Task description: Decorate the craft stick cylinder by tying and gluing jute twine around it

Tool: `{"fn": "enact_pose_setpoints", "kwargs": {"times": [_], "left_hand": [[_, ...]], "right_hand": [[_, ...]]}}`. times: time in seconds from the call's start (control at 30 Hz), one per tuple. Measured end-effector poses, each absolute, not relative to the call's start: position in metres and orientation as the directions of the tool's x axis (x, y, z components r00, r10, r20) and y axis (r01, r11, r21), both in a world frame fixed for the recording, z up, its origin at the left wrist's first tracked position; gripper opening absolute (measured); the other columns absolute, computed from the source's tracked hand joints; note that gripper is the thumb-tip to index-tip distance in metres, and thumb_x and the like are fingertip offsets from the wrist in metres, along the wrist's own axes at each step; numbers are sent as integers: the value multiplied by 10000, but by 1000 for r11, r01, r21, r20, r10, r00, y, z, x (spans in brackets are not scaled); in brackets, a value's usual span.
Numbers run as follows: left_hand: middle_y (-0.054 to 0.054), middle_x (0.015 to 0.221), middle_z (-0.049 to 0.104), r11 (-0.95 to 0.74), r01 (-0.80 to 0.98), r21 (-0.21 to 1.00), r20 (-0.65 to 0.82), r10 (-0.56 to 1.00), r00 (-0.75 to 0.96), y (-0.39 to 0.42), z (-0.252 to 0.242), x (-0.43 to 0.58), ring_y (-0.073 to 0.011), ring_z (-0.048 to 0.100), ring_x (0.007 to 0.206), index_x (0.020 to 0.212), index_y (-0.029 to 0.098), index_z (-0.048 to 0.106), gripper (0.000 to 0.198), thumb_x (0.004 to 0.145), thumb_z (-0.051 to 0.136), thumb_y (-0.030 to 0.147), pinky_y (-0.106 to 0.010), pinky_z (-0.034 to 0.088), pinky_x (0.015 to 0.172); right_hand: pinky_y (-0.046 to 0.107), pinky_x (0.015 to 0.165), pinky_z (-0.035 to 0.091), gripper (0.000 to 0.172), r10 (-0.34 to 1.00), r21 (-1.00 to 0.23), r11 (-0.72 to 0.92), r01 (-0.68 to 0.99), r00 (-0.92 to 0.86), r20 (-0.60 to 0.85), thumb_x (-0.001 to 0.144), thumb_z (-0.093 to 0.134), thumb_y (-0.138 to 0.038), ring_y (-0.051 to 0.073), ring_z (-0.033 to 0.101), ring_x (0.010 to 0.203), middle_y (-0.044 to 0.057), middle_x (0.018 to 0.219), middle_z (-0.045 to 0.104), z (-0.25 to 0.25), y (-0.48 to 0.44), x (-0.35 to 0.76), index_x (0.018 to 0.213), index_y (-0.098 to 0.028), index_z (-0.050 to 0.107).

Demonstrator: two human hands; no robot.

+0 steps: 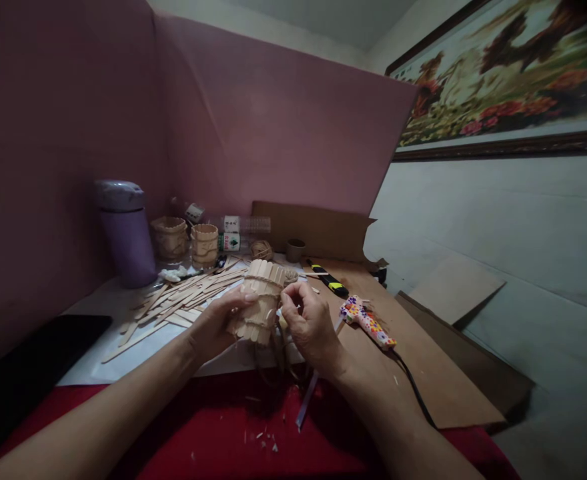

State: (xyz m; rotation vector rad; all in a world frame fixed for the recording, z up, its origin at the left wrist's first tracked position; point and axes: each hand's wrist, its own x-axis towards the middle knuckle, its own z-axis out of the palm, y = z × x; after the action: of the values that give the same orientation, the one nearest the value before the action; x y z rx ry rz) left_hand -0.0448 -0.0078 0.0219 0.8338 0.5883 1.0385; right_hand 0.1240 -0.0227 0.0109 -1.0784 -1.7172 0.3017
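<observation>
My left hand (pixel 219 321) is wrapped round a small cup of wooden craft sticks (pixel 261 303), held tilted above the table's front edge. Bands of twine circle the cup near both ends. At its right side, my right hand (pixel 312 327) has thumb and forefinger pinched together close to the cup; what lies between them is hidden. Loose loops of twine (pixel 279 360) hang below the cup between the hands. A clear glue stick (pixel 307 400) slants down beside my right wrist.
Loose craft sticks (pixel 183 297) lie left. Behind stand two stick cups (pixel 205 245), a purple bottle (pixel 127 233), a twine ball (pixel 261 250) and a small brown pot (pixel 295 250). To the right lie a utility knife (pixel 327 279) and a flowered glue gun (pixel 371 325) with its cord.
</observation>
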Motion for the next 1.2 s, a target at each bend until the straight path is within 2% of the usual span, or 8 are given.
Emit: {"fn": "enact_pose_setpoints", "kwargs": {"times": [0.13,0.27,0.4,0.47,0.57,0.77,0.97,1.2], "left_hand": [[-75,714,698,296,-514,805,-88,917,390,-6,21,-46,-191,649,576,910,92,659,234,682,684,142,-297,551,533],[-118,761,714,363,-523,771,-139,898,418,-4,21,-49,-200,657,609,921,68,668,246,707,679,190,-299,555,560],[-125,790,719,398,-552,733,-160,889,429,-3,21,-51,-202,656,627,954,65,665,269,724,663,205,-311,558,575],[-105,752,710,402,-560,725,-171,892,419,-3,21,-52,-187,639,590,939,74,663,239,734,651,197,-300,546,548],[-105,749,714,406,-577,708,-157,888,433,-4,21,-53,-186,652,601,937,78,663,223,744,642,187,-298,557,573],[-106,772,732,419,-583,696,-110,864,491,-4,22,-52,-204,684,643,1057,75,659,328,750,645,190,-314,582,632],[-106,718,722,449,-601,661,-156,866,474,-7,25,-49,-205,675,603,900,70,669,211,714,643,167,-309,573,573],[-80,706,721,341,-562,754,-89,900,427,-12,29,-43,-181,663,595,836,95,677,176,666,707,132,-268,557,555]], "right_hand": [[260,598,437,164,775,-672,571,472,-39,631,930,500,-305,153,601,666,17,757,651,11,-21,123,840,-200,588],[273,683,482,168,729,-654,610,447,7,685,965,471,-265,166,643,765,33,842,687,13,-22,126,968,-196,624],[301,748,510,155,613,-502,691,520,-53,788,941,493,-193,183,641,845,60,909,674,12,-25,129,971,-194,644],[326,777,524,202,564,-408,729,550,-144,813,917,493,-147,200,641,901,82,973,672,9,-26,129,1028,-191,656],[342,750,546,292,548,-355,740,571,-207,810,886,500,-119,215,644,916,101,1032,663,5,-28,129,1122,-189,656],[348,727,564,366,552,-375,736,564,-180,814,867,489,-103,214,648,912,96,1044,648,7,-28,131,1175,-216,653],[355,746,557,363,533,-304,739,601,-247,809,882,493,-119,216,644,899,97,1014,642,8,-29,131,1191,-214,659],[317,680,526,158,563,-403,727,555,-147,813,945,542,-206,191,631,860,84,987,659,9,-32,126,1054,-204,658]]}}
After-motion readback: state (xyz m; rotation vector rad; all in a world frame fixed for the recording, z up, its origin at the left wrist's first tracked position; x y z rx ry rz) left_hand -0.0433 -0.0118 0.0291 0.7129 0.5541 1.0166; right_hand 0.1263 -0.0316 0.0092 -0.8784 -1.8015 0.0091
